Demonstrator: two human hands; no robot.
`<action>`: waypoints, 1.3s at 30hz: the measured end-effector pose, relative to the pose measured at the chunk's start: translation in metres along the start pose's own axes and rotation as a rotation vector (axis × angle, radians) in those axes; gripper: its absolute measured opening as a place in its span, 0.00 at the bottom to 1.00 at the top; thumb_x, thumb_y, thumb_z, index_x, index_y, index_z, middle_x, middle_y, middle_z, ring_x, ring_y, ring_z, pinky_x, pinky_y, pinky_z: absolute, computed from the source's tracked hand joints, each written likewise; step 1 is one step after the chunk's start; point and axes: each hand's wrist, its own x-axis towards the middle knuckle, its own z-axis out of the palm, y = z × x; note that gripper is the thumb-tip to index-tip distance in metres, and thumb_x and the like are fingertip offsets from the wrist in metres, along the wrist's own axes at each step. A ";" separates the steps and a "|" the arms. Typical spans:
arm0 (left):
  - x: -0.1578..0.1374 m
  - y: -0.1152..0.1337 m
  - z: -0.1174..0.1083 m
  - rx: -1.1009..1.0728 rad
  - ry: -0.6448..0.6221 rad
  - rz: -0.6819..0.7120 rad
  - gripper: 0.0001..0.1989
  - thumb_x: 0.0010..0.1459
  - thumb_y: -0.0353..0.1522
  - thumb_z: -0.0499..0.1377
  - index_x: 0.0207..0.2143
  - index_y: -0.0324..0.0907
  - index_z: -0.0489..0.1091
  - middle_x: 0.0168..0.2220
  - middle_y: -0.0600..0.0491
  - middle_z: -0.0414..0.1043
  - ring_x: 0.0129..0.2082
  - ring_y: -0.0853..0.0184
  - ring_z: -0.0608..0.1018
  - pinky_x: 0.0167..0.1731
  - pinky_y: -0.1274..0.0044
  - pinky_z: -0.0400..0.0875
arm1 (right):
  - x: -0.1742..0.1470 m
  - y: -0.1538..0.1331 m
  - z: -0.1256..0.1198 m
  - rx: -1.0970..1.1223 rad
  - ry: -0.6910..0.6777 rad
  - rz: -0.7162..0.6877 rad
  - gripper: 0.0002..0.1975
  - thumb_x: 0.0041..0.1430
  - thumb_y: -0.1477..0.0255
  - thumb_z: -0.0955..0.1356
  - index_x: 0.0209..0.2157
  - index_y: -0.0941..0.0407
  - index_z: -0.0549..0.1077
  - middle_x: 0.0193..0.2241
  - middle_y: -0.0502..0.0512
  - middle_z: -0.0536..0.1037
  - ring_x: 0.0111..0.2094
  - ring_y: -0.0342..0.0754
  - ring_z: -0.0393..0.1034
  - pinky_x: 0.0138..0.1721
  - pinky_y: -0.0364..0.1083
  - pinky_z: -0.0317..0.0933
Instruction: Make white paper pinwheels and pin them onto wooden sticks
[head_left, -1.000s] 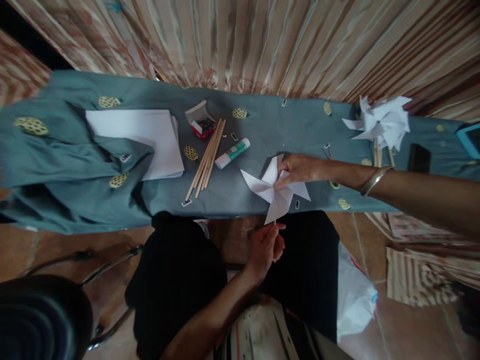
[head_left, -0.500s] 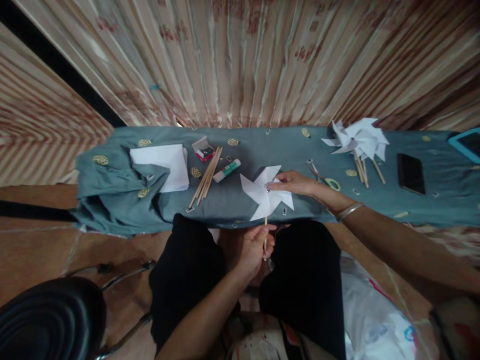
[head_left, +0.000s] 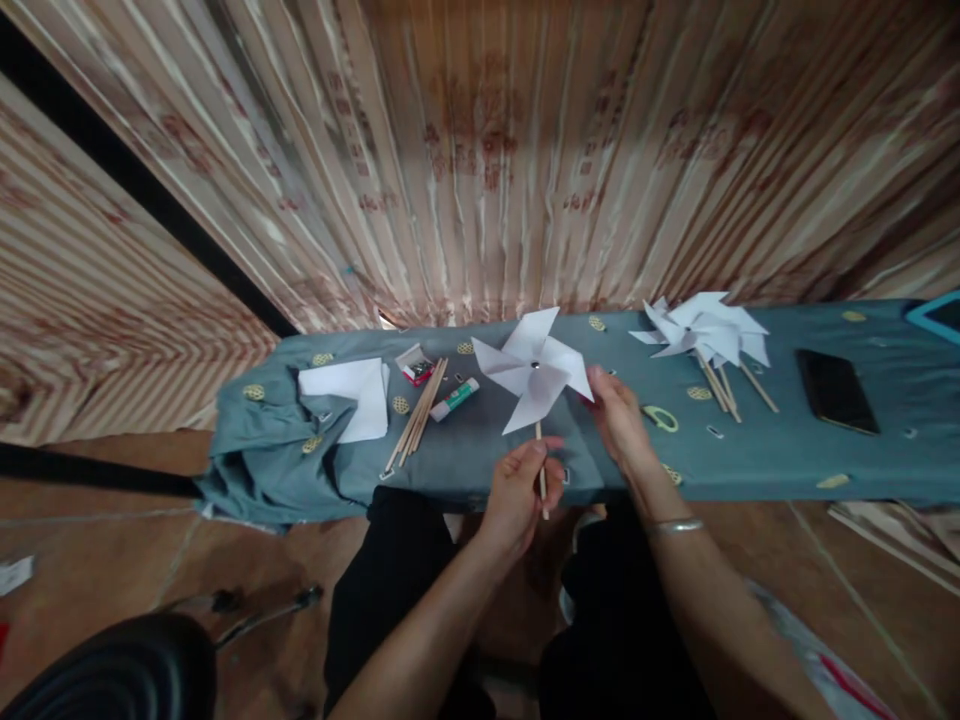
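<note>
A white paper pinwheel (head_left: 529,375) with a dark pin at its centre stands over the table's front edge. My left hand (head_left: 523,490) is closed around its wooden stick (head_left: 538,432), below the blades. My right hand (head_left: 619,415) is at the tip of the right-hand blade, fingers slightly apart and partly hidden by the paper; whether it touches the blade is unclear. Several finished pinwheels (head_left: 709,330) lie in a pile farther right. Near my right hand are the yellow-green handles of scissors (head_left: 661,418), the blades hidden behind the hand.
On the cloth-covered table (head_left: 757,460), left of the pinwheel, lie a glue stick (head_left: 454,399), several wooden sticks (head_left: 418,415), an open small box of pins (head_left: 415,366) and white paper (head_left: 367,405). A phone (head_left: 836,390) lies at right. A black stool (head_left: 112,670) stands lower left.
My right hand has moved from the pinwheel's centre to its right blade tip, uncovering the pin. The pinwheel is raised slightly in my left hand, and the camera view has shifted.
</note>
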 end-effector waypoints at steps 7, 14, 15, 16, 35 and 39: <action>0.057 0.029 0.022 0.090 0.042 0.178 0.22 0.37 0.44 0.75 0.32 0.38 0.81 0.29 0.52 0.77 0.27 0.74 0.74 0.31 0.81 0.67 | -0.025 -0.008 0.008 0.098 -0.156 0.113 0.28 0.40 0.41 0.74 0.22 0.53 0.77 0.22 0.52 0.80 0.24 0.47 0.71 0.30 0.47 0.67; 0.086 0.023 0.016 0.247 0.056 0.267 0.18 0.42 0.43 0.72 0.32 0.40 0.82 0.33 0.50 0.78 0.33 0.70 0.74 0.34 0.79 0.67 | -0.032 -0.006 0.014 -0.055 -0.487 0.063 0.25 0.44 0.46 0.76 0.20 0.55 0.76 0.20 0.50 0.75 0.24 0.44 0.67 0.31 0.45 0.63; 0.087 0.022 0.015 0.255 0.057 0.259 0.19 0.42 0.43 0.72 0.32 0.39 0.82 0.33 0.49 0.78 0.33 0.70 0.74 0.32 0.80 0.67 | -0.031 -0.004 0.015 -0.067 -0.509 0.048 0.24 0.45 0.47 0.76 0.20 0.55 0.75 0.19 0.49 0.74 0.24 0.44 0.66 0.31 0.45 0.62; 0.088 0.021 0.014 0.262 0.057 0.241 0.20 0.41 0.44 0.72 0.33 0.39 0.82 0.32 0.49 0.78 0.31 0.70 0.74 0.29 0.80 0.66 | -0.030 -0.003 0.016 -0.071 -0.528 0.038 0.24 0.45 0.48 0.76 0.20 0.54 0.75 0.19 0.49 0.74 0.24 0.44 0.66 0.31 0.45 0.62; 0.092 0.029 -0.010 0.381 0.113 0.219 0.17 0.34 0.36 0.75 0.29 0.40 0.82 0.31 0.49 0.82 0.31 0.66 0.79 0.39 0.73 0.73 | 0.000 0.001 -0.002 -0.201 -0.288 -0.108 0.22 0.47 0.48 0.75 0.26 0.54 0.79 0.22 0.51 0.79 0.26 0.46 0.70 0.32 0.46 0.65; 0.089 0.024 -0.013 0.465 0.067 0.156 0.16 0.35 0.37 0.75 0.30 0.41 0.83 0.33 0.47 0.83 0.34 0.62 0.81 0.44 0.69 0.73 | 0.026 -0.008 -0.023 -0.074 0.090 -0.240 0.21 0.46 0.52 0.76 0.37 0.52 0.79 0.38 0.54 0.83 0.39 0.49 0.75 0.45 0.49 0.68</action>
